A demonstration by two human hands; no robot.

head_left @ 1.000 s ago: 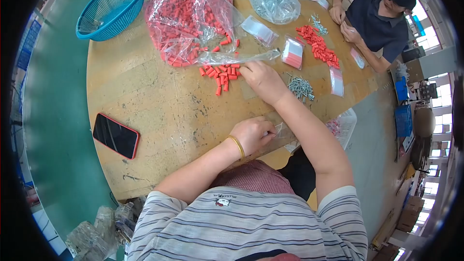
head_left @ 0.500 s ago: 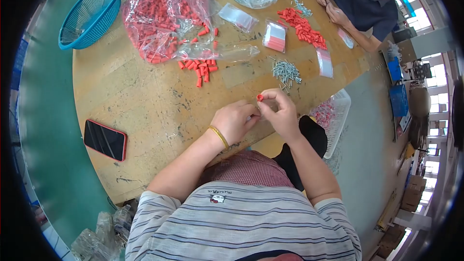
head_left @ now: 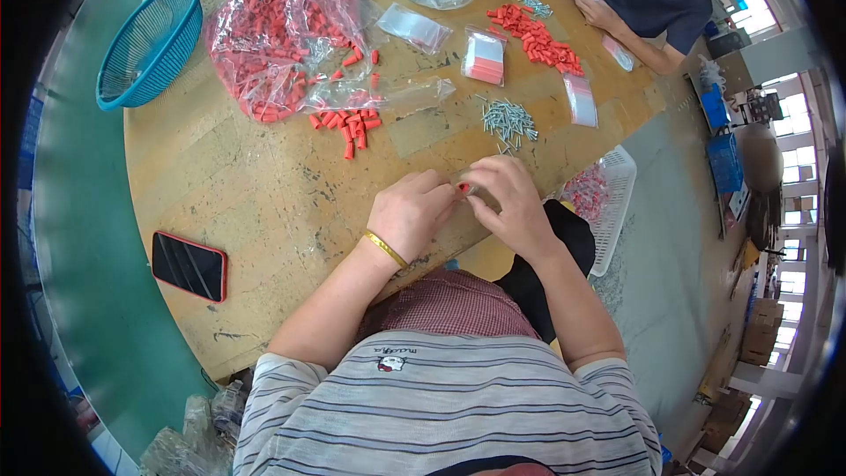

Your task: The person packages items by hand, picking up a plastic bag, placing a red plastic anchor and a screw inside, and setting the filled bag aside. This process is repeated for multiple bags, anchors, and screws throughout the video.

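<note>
My left hand (head_left: 410, 216), with a yellow bracelet at the wrist, is closed near the table's front edge. Its fingertips meet those of my right hand (head_left: 511, 207), and what they pinch is hidden. Between the fingertips of the two hands shows a small red hollow plastic sleeve (head_left: 463, 188), pinched by my right thumb and fingers. Just beyond the hands lies a heap of silver screws (head_left: 508, 123). Loose red sleeves (head_left: 351, 127) spill from a large clear bag (head_left: 264, 44) of the same pieces.
A phone (head_left: 189, 266) lies at left, a blue basket (head_left: 150, 46) behind it. Small zip bags (head_left: 484, 57) and a second red heap (head_left: 538, 40) sit farther back. A white crate (head_left: 617, 211) stands below the right edge. Across the table, a co-worker (head_left: 648, 0) handles something small.
My right hand has brought the red sleeve left and slightly down to my left fingertips, and its fingers now curl over more. The whole view has shifted slightly.
</note>
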